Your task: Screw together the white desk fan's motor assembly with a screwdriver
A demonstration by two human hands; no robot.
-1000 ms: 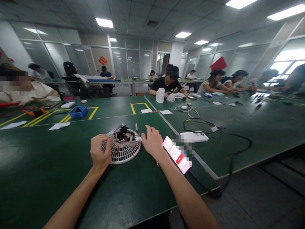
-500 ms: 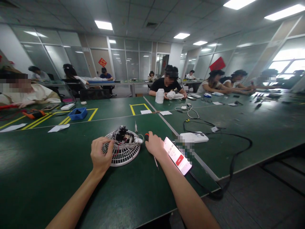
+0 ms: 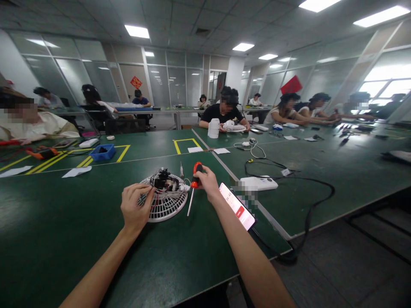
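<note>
A round white fan grille (image 3: pixel 167 207) lies on the green table, with a cluster of black parts and wires (image 3: pixel 165 182) on top of it. My left hand (image 3: pixel 136 205) is at the grille's left side, thumb and fingers closed near the wires; what they pinch is too small to make out. My right hand (image 3: pixel 207 182) grips a red and black screwdriver (image 3: pixel 196 174) by its handle, right of the grille, with the shaft pointing down. Behind the grille stands a small clear-handled tool (image 3: pixel 181 170).
A lit phone (image 3: pixel 240 209) lies beside my right forearm, near a white power strip (image 3: pixel 259 183) with black cable. Farther back are a blue tray (image 3: pixel 102 152), papers and a white cylinder (image 3: pixel 213 128). A person in black sits across, holding a white fan part.
My right hand has lifted the screwdriver and turned it, so its handle and shaft now show beside the grille. My left hand stays at the grille. The view has shifted slightly.
</note>
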